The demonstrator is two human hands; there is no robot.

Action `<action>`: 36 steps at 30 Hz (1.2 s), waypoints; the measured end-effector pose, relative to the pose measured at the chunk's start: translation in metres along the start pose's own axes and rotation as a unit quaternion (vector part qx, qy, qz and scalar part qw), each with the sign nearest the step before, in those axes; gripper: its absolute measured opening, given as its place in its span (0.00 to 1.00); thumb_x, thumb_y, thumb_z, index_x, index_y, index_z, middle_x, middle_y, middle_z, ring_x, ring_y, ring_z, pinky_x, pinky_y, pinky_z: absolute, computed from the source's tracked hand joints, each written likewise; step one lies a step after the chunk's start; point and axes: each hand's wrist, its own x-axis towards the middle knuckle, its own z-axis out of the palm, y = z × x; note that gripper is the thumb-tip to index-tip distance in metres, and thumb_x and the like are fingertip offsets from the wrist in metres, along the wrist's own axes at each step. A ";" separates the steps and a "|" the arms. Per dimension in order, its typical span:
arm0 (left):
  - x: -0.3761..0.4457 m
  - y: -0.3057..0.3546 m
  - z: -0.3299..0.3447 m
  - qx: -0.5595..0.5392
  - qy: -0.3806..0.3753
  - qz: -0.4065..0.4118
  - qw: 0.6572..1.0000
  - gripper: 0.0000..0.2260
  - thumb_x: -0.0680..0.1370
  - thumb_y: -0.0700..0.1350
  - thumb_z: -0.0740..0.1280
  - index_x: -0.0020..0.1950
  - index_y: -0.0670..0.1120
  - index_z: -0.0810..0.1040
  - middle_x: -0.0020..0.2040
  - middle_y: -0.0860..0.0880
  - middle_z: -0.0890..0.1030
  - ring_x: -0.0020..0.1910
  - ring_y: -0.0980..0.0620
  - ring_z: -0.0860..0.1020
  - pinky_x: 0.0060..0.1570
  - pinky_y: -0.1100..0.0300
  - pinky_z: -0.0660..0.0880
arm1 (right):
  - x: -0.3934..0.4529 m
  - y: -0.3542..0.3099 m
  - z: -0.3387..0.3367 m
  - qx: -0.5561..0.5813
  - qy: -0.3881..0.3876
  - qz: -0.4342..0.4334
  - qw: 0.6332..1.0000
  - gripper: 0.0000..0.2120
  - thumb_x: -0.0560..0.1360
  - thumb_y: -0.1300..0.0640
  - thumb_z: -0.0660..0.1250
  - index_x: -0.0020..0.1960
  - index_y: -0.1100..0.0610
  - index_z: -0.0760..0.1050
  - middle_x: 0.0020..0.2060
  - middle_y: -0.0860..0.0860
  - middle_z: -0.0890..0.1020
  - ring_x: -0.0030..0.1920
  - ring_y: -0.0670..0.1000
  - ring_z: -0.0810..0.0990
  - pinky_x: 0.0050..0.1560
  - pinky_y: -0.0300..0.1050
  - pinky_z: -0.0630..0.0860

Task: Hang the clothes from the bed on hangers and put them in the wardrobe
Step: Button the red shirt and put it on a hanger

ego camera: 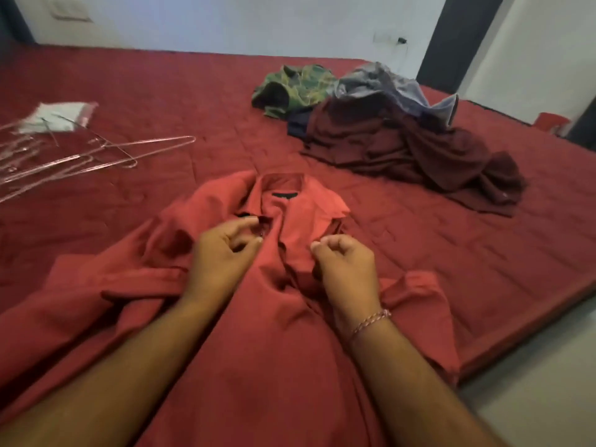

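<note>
While the red shirt (258, 285) lies spread face-up on the red bed (419, 253) right in front of the person, everything else can be placed from it. Far to the shirt's left, a loose heap of wire hangers (96, 153) rests on the bedcover, with a white packet (58, 116) just beyond them. Over the shirt's chest, left of its placket, the left hand (222, 250) has its fingers curled, thumb and forefinger closing at the edge of the front opening just below the collar; whether cloth or a button is actually pinched there is too blurred to tell. Right of the placket, the right hand (345, 259) is curled into a loose fist against the other front edge, a thread bracelet (371, 322) at the wrist; it seems to pinch the fabric, though I cannot say for sure. Beyond the shirt and to its right, a pile of other clothes (387, 124) waits: a green patterned piece, a grey one and a dark maroon one.

By my judgement the step in hand is readying this shirt at the neck, opening or fastening its top. Next comes a reach left for one hanger, then sliding its arms inside the shoulders through the opened front. No wardrobe is in view.
</note>
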 end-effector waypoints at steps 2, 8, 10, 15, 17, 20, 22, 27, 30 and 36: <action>0.004 0.009 0.004 -0.080 0.018 -0.028 0.996 0.10 0.77 0.31 0.72 0.53 0.44 0.84 0.40 0.55 0.85 0.35 0.69 0.80 0.42 0.74 0.76 | -0.009 -0.002 0.004 0.035 -0.020 0.009 0.999 0.11 0.77 0.65 0.71 0.38 0.55 0.76 0.24 0.45 0.76 0.25 0.42 0.74 0.30 0.38 0.70; 0.003 0.021 0.012 -0.199 0.119 -0.107 0.967 0.11 0.75 0.32 0.75 0.44 0.49 0.84 0.37 0.53 0.85 0.35 0.59 0.80 0.41 0.63 0.78 | -0.013 0.003 -0.002 0.051 0.019 0.014 0.998 0.12 0.77 0.65 0.71 0.38 0.54 0.75 0.24 0.45 0.77 0.25 0.42 0.74 0.35 0.42 0.69; 0.007 0.023 0.004 -0.235 0.158 -0.116 0.952 0.09 0.75 0.34 0.76 0.44 0.49 0.85 0.41 0.50 0.87 0.40 0.55 0.81 0.47 0.55 0.79 | -0.012 0.001 0.003 0.050 0.034 0.011 0.998 0.12 0.77 0.65 0.71 0.37 0.54 0.75 0.25 0.46 0.77 0.26 0.43 0.73 0.34 0.42 0.68; -0.003 0.041 0.008 -0.318 0.101 -0.153 0.930 0.05 0.74 0.35 0.77 0.43 0.44 0.85 0.41 0.43 0.86 0.39 0.48 0.80 0.46 0.53 0.78 | -0.013 -0.025 0.020 0.164 0.131 -0.039 0.977 0.08 0.75 0.63 0.74 0.39 0.54 0.79 0.29 0.44 0.76 0.30 0.42 0.70 0.33 0.40 0.70; -0.005 0.044 0.007 -0.324 0.087 -0.141 0.931 0.04 0.74 0.34 0.76 0.43 0.42 0.86 0.42 0.42 0.87 0.40 0.48 0.83 0.47 0.54 0.80 | -0.014 -0.039 0.037 0.166 0.136 -0.086 0.973 0.10 0.75 0.65 0.74 0.39 0.54 0.80 0.30 0.43 0.77 0.31 0.41 0.70 0.35 0.37 0.71; -0.001 0.043 0.002 -0.321 0.089 -0.140 0.932 0.04 0.75 0.35 0.75 0.42 0.43 0.87 0.42 0.43 0.87 0.43 0.47 0.85 0.50 0.51 0.82 | -0.020 -0.041 0.063 0.076 0.113 -0.154 0.979 0.10 0.74 0.65 0.75 0.40 0.53 0.80 0.32 0.44 0.81 0.32 0.40 0.75 0.36 0.35 0.74; 0.002 0.039 -0.003 -0.325 0.081 -0.154 0.930 0.06 0.75 0.36 0.75 0.40 0.45 0.87 0.41 0.44 0.87 0.41 0.50 0.83 0.49 0.51 0.80 | -0.021 -0.031 0.072 0.048 0.093 -0.169 0.980 0.09 0.74 0.65 0.76 0.42 0.52 0.81 0.36 0.47 0.85 0.36 0.43 0.81 0.41 0.39 0.78; 0.009 0.028 -0.002 -0.343 0.057 -0.185 0.919 0.09 0.75 0.36 0.74 0.37 0.47 0.87 0.41 0.45 0.87 0.42 0.50 0.83 0.52 0.49 0.80 | -0.021 -0.012 0.077 0.046 0.052 -0.176 0.982 0.09 0.75 0.67 0.75 0.45 0.54 0.82 0.39 0.48 0.86 0.40 0.43 0.83 0.44 0.37 0.79; 0.007 0.028 -0.002 -0.327 0.051 -0.170 0.928 0.09 0.75 0.35 0.74 0.37 0.46 0.87 0.39 0.47 0.86 0.40 0.53 0.82 0.47 0.54 0.80 | -0.022 -0.010 0.078 0.062 0.070 -0.176 0.980 0.10 0.75 0.67 0.74 0.44 0.53 0.82 0.38 0.47 0.86 0.38 0.44 0.83 0.42 0.38 0.79; 0.003 0.027 0.005 -0.296 0.029 -0.135 0.945 0.04 0.75 0.35 0.74 0.41 0.42 0.86 0.39 0.47 0.86 0.38 0.56 0.81 0.43 0.60 0.78 | -0.015 -0.006 0.074 0.081 0.116 -0.175 0.974 0.08 0.75 0.65 0.75 0.43 0.53 0.82 0.37 0.50 0.85 0.36 0.46 0.82 0.39 0.41 0.78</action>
